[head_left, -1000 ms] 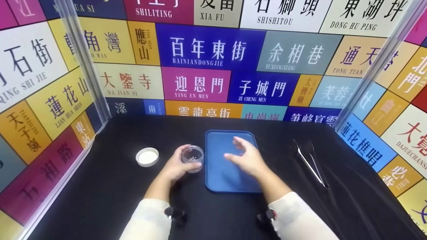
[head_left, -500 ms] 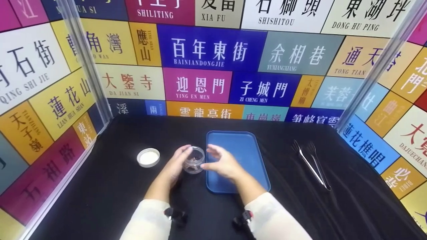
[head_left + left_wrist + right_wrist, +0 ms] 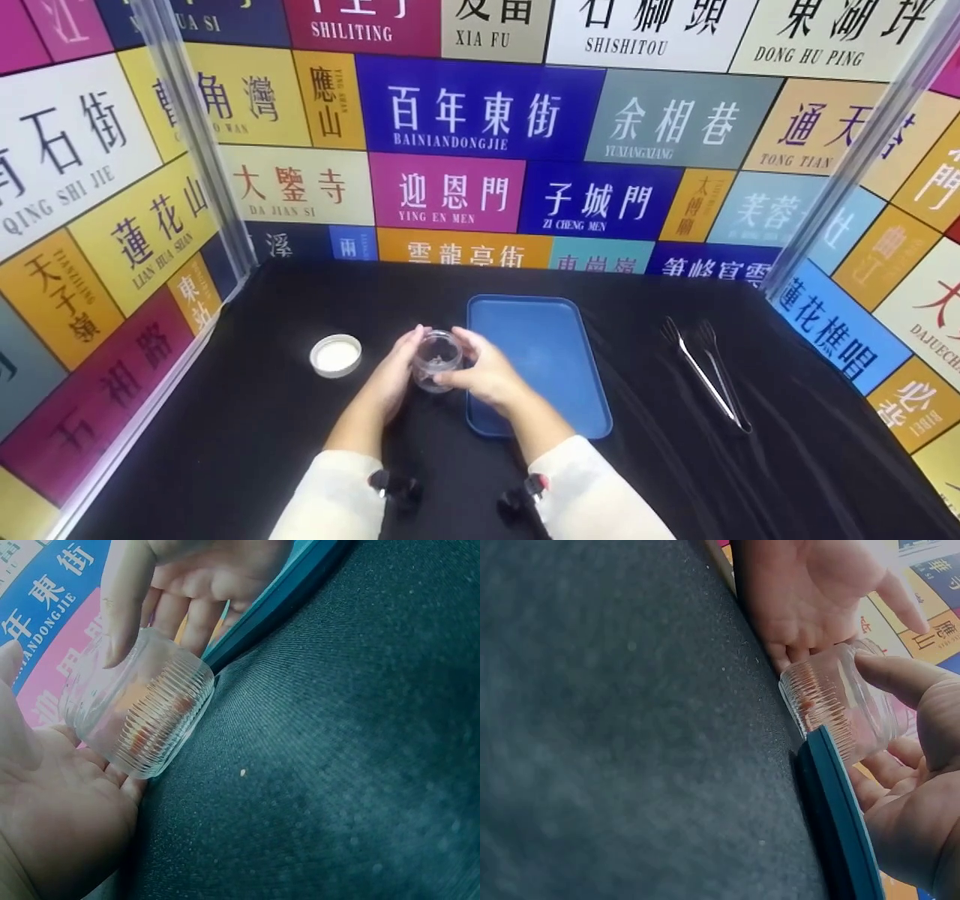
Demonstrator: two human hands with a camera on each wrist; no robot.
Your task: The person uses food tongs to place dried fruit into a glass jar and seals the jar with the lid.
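Note:
Between both hands in the head view is a clear glass jar (image 3: 437, 360), lidless, with ribbed sides and a few small reddish-brown bits inside. My right hand (image 3: 487, 375) holds the jar from the right, its thumb (image 3: 892, 675) pressed on the near side and its fingers behind. On the left, my left hand (image 3: 388, 382) lies along the jar with loosely extended fingers. Its thumb (image 3: 902, 601) points away from the glass in the right wrist view. The jar's base is right at the black cloth, as the left wrist view shows.
A blue tray (image 3: 544, 352) lies just right of the jar, partly under the right hand in the head view. Left of the jar is a round white lid (image 3: 335, 355). Metal tongs (image 3: 705, 382) lie farther right on the black cloth (image 3: 247, 420). Printed panels (image 3: 472, 105) enclose the table.
My right hand has moved left from over the tray and taken hold of the jar. My left hand has loosened its grip, its thumb coming off the jar's near side.

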